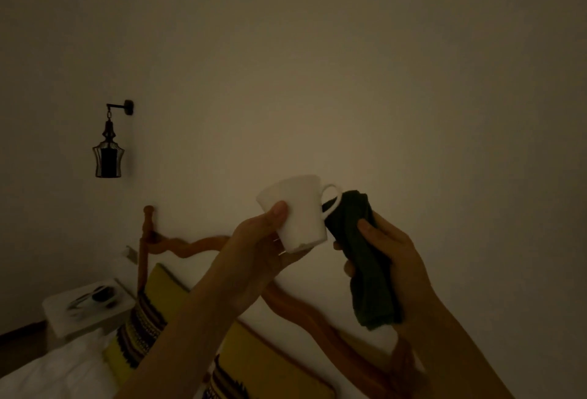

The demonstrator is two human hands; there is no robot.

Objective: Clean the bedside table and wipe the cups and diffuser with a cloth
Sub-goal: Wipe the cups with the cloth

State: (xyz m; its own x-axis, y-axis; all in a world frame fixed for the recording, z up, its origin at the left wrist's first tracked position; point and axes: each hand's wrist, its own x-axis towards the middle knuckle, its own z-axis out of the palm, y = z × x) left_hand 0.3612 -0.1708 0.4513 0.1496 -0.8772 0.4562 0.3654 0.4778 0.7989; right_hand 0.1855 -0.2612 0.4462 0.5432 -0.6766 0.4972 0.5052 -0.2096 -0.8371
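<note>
My left hand (254, 249) holds a white cup (300, 211) up in front of the wall, tilted, its rim toward the lower right and its base toward the upper left. My thumb lies on the cup's side. In my right hand (390, 252) is a bunched dark green cloth (365, 259), its top pressed against the cup's handle (333, 200). The white bedside table (63, 313) stands at the lower left with a few dark, blurred items (98, 295) on it. The room is dim.
A dark lantern lamp (108, 150) hangs from a wall bracket at the left. An orange wooden headboard (190, 244) runs below my arms. Yellow patterned pillows (152, 313) and white bedding (57, 370) lie at the bottom.
</note>
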